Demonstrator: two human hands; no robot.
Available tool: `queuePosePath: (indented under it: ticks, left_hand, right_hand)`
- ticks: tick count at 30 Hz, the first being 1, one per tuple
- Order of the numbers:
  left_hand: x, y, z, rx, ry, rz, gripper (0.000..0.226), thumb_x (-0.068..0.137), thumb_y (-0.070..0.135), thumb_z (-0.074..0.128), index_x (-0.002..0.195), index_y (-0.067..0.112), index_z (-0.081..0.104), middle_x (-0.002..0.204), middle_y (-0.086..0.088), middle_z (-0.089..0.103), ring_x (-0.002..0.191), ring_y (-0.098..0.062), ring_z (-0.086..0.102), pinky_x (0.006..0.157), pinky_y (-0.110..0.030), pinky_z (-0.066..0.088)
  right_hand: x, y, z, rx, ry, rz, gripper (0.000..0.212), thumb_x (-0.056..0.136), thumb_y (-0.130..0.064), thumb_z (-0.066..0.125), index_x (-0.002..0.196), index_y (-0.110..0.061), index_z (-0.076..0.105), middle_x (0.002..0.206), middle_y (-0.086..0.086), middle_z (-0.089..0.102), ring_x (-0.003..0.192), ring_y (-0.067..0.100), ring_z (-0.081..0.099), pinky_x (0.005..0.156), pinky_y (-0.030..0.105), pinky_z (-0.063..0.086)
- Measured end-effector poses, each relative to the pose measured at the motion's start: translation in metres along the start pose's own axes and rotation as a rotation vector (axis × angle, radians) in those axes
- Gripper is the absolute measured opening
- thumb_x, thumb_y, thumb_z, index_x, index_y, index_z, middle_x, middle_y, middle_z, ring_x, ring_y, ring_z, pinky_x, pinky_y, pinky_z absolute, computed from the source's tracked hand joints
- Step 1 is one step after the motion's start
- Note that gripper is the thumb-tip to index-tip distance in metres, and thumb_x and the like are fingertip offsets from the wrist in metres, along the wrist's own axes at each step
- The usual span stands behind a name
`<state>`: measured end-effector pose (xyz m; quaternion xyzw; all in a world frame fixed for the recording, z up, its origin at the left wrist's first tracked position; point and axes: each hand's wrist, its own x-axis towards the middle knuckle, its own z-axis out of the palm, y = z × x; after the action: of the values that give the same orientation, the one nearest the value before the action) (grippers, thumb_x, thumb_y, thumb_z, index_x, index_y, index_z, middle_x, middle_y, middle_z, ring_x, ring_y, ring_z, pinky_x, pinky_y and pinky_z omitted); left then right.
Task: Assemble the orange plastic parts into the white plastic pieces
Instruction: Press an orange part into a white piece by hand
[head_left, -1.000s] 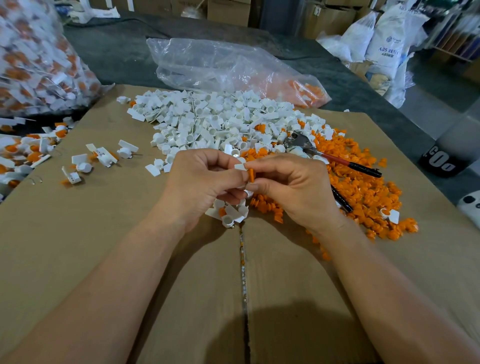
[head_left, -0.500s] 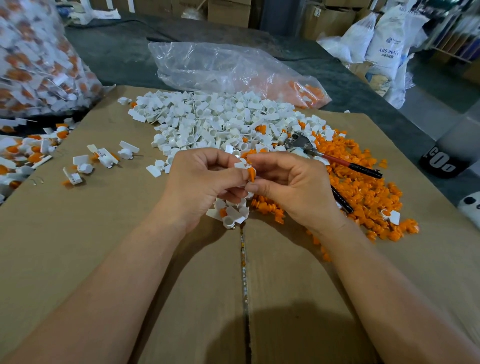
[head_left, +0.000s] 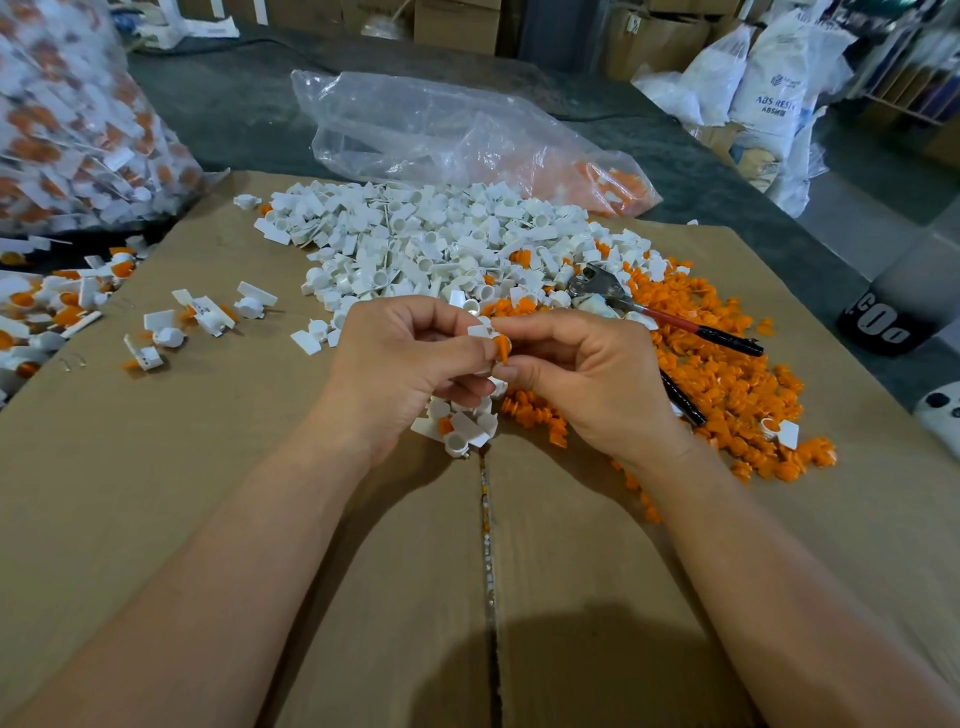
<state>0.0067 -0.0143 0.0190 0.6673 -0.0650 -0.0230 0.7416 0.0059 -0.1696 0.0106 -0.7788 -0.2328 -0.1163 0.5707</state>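
In the middle of the frame, the right hand pinches an orange part against the white piece that the left hand pinches with curled fingers.

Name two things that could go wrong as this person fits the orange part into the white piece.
The orange part, pinched by the right hand, may miss the white piece in the left hand and drop into the orange pile below.
The pliers lie half buried beside that hand and could snag it.
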Motion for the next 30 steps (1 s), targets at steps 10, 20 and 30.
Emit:
queuePosePath:
  ticks: [10, 20, 30]
  left_hand:
    - [0.0005, 0.0007, -0.0003, -0.049, 0.007, -0.038, 0.021, 0.07, -0.004, 0.069, 0.058, 0.013, 0.066, 0.052, -0.007, 0.064, 0.044, -0.017, 0.061, 0.045, -0.021, 0.051]
    - [0.0024, -0.0007, -0.002, -0.072, 0.013, -0.083, 0.025, 0.07, -0.003, 0.068, 0.051, 0.014, 0.068, 0.053, -0.007, 0.065, 0.044, -0.016, 0.061, 0.043, -0.022, 0.05]
    - [0.0028, -0.0016, -0.0025, -0.074, 0.01, -0.095, 0.019, 0.07, -0.003, 0.069, 0.058, 0.012, 0.066, 0.053, -0.007, 0.064, 0.044, -0.016, 0.061, 0.043, -0.02, 0.05]
  right_hand:
    - [0.0003, 0.0001, -0.0005, 0.022, -0.017, 0.038, 0.041, 0.074, 0.003, 0.067, 0.108, -0.017, 0.058, 0.093, -0.006, 0.066, 0.087, 0.004, 0.066, 0.079, 0.018, 0.052]
    - [0.0008, 0.0014, -0.0008, -0.024, -0.026, 0.043, 0.041, 0.078, 0.008, 0.062, 0.11, -0.017, 0.056, 0.097, -0.005, 0.064, 0.092, 0.006, 0.064, 0.084, 0.02, 0.051]
    - [0.0003, 0.0026, 0.0002, -0.029, -0.019, 0.029, 0.04, 0.079, 0.006, 0.063, 0.112, -0.015, 0.056, 0.096, -0.003, 0.066, 0.092, 0.008, 0.065, 0.084, 0.023, 0.052]
